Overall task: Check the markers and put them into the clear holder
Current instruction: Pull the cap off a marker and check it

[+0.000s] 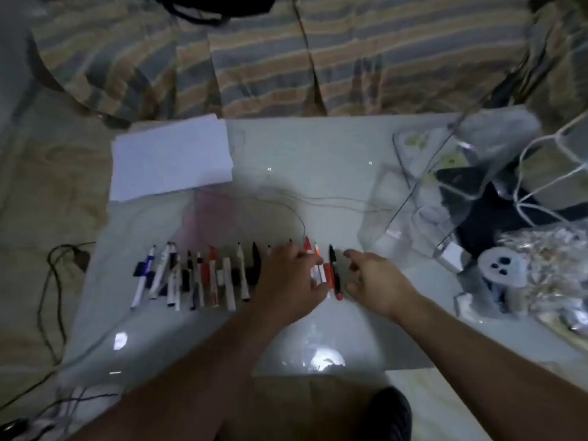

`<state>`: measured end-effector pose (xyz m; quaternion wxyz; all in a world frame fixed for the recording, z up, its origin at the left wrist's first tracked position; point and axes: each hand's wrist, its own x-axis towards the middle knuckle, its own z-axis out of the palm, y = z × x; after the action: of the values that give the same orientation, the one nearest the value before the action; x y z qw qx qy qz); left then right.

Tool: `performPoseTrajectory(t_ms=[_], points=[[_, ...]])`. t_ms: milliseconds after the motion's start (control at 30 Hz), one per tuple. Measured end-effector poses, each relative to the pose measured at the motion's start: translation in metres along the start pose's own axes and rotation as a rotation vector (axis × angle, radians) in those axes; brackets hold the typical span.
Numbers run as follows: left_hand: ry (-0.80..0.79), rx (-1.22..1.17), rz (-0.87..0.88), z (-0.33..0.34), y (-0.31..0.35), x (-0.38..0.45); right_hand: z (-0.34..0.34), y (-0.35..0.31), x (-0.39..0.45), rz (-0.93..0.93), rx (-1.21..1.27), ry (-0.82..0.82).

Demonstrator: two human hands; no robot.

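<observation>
Over the right end of the marker row our left hand (pixel 291 275) lies flat, fingers loosely spread across the markers (pixel 197 278), gripping none; our right hand (pixel 370 280) hovers open just beside the black marker (pixel 334 270). We should pinch one barrel cleanly without scattering its neighbours, try it on the white paper (pixel 171 157) at the table's (pixel 318 160) far left, then carry it to the clear holder (pixel 426 186), far right.
</observation>
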<state>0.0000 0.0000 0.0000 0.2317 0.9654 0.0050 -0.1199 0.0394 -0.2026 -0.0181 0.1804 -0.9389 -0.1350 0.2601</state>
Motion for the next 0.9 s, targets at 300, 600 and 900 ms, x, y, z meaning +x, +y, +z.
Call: performPoseTrajectory(t_ms=[300,600,900], points=[[0.107,0.296,0.265,0.076,-0.018,0.045,0.058,0.051,0.033,-0.253,0.027,0.207],[0.228,0.377,0.320,0.097,0.000,0.026,0.075,0.040,0.025,-0.118,-0.105,0.337],[0.308,-0.098,0.207,0.052,0.026,-0.031,0.067,0.012,-0.037,0.170,0.392,0.462]])
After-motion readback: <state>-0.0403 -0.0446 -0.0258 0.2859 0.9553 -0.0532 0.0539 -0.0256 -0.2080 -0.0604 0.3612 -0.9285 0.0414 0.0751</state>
